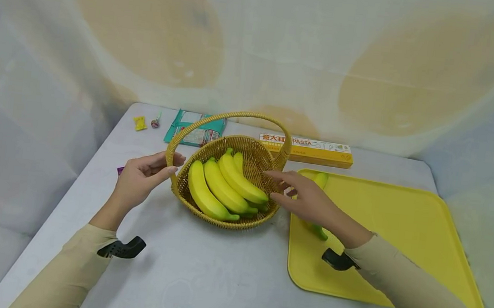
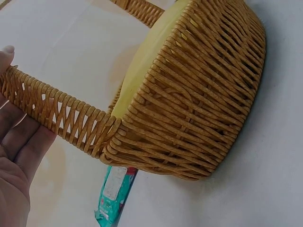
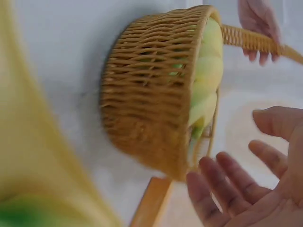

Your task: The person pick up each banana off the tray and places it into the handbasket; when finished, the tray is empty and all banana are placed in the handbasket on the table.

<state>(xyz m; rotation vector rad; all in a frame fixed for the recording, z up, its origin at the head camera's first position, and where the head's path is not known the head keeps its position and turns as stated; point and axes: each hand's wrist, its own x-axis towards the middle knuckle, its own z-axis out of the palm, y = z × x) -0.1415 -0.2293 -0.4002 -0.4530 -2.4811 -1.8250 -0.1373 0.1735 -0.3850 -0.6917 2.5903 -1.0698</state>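
A woven wicker basket (image 1: 226,225) with a tall arched handle (image 1: 251,115) stands on the table, holding several yellow-green bananas (image 1: 225,187). My left hand (image 1: 140,178) pinches the handle low on its left side, with the thumb on one face and the fingers on the other, as the left wrist view shows (image 2: 21,142). By the basket's right rim hovers my right hand (image 1: 310,201), its fingers spread and loosely bent around nothing. Partly hidden below that hand, another banana (image 1: 322,180) lies on the left part of a yellow tray (image 1: 397,225).
Behind the basket lie a teal packet (image 1: 195,128) and a yellow-orange pasta box (image 1: 319,154). Toward the back left are a small yellow wrapped sweet (image 1: 139,123) and a lollipop (image 1: 156,122). A purple wrapper (image 1: 120,170) shows behind my left hand. Fabric walls surround the table.
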